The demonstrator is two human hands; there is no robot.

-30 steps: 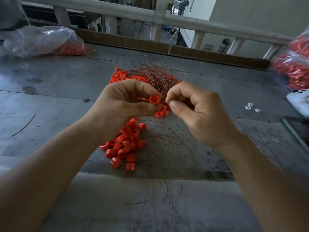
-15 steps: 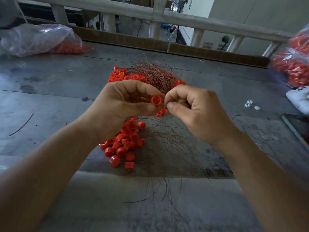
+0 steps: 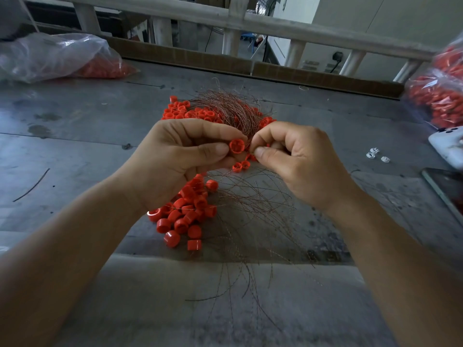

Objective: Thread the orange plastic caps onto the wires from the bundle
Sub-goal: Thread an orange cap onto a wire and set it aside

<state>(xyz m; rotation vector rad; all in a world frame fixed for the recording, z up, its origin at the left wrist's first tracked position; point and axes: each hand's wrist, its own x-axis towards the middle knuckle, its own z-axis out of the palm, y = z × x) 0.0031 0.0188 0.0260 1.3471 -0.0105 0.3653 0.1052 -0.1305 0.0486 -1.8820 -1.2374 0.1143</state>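
**Cap sitting right at the fingertips**

The left hand (image 3: 180,159) pinches one orange cap (image 3: 236,146) between thumb tip and forefinger, open side facing us. The right hand (image 3: 295,161), fingers curled, pinches a strand of the wire bundle (image 3: 233,111) just right of the cap. Loose caps (image 3: 188,214) lie under the left palm.

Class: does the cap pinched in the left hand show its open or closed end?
Open end: the cap in the left hand shows its rim and ribbed hollow.
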